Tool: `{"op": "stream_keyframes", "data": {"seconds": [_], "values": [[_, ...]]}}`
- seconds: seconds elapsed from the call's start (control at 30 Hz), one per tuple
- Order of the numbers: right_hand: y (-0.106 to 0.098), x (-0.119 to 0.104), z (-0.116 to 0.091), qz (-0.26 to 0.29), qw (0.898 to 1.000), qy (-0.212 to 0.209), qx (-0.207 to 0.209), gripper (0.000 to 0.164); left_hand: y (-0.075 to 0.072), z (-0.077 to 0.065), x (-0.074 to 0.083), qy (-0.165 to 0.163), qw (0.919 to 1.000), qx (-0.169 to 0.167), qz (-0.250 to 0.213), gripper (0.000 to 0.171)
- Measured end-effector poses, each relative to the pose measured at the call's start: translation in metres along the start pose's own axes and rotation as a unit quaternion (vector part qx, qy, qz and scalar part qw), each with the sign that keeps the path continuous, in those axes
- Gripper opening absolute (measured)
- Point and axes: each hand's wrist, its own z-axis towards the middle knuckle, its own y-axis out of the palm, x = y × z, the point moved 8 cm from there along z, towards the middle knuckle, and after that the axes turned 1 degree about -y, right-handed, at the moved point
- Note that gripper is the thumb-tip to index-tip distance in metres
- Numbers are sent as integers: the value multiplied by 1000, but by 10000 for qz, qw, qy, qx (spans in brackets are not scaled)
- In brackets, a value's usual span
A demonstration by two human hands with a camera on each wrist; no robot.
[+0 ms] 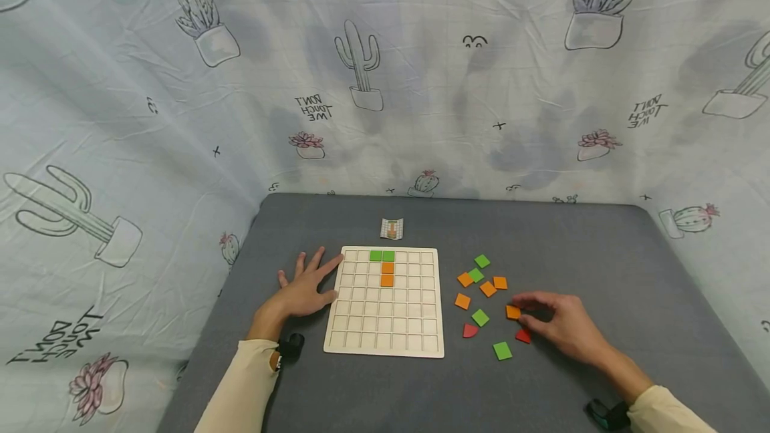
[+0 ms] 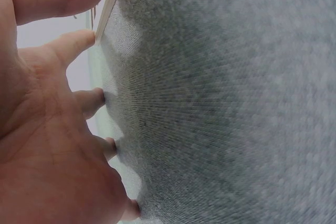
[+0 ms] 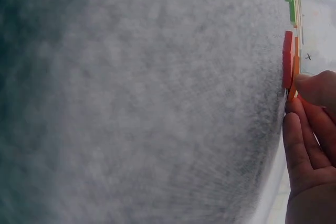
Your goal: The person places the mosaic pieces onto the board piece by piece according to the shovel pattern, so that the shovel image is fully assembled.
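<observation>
My left hand (image 1: pixel 305 291) lies spread on the table, its thumb and index fingertip at the left edge of a pale wooden grid board (image 1: pixel 385 323). In the left wrist view the fingers (image 2: pixel 84 103) are straight and apart beside that edge. On the board, two green tiles (image 1: pixel 382 256) sit side by side in the top row, with two orange tiles (image 1: pixel 388 274) in a column below the right one. To the right, my right hand (image 1: pixel 565 326) pinches an orange square tile (image 1: pixel 512 312) between thumb and fingers. A red tile (image 3: pixel 287 59) lies close beside the fingertips.
Between board and right hand lie several loose green (image 1: pixel 480 317) and orange tiles (image 1: pixel 462 301), plus a red piece with a rounded side (image 1: pixel 470 331). A small pattern card (image 1: pixel 392 228) stands behind the board. Printed cloth (image 1: pixel 421 85) encloses the grey table (image 1: pixel 541 239).
</observation>
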Motion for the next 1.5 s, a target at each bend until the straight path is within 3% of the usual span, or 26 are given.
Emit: {"op": "stream_keyframes", "data": {"seconds": [0.37,0.6,0.8,1.03,1.5], "values": [[-12,-12,10,379,9989,168,233,41,0,1,-1,36,10000,32,-10,78],[-18,-34,24,242,9986,104,453,38,10,12,-22,415,9984,356,-158,78],[-17,-49,34,378,9973,131,609,37,14,18,-29,418,9983,397,-75,78],[-9,-71,55,637,9953,49,728,36,15,19,-28,256,9991,333,-9,79],[25,-121,100,1125,9924,-179,458,33,13,18,-28,254,9991,328,-49,80]]}}
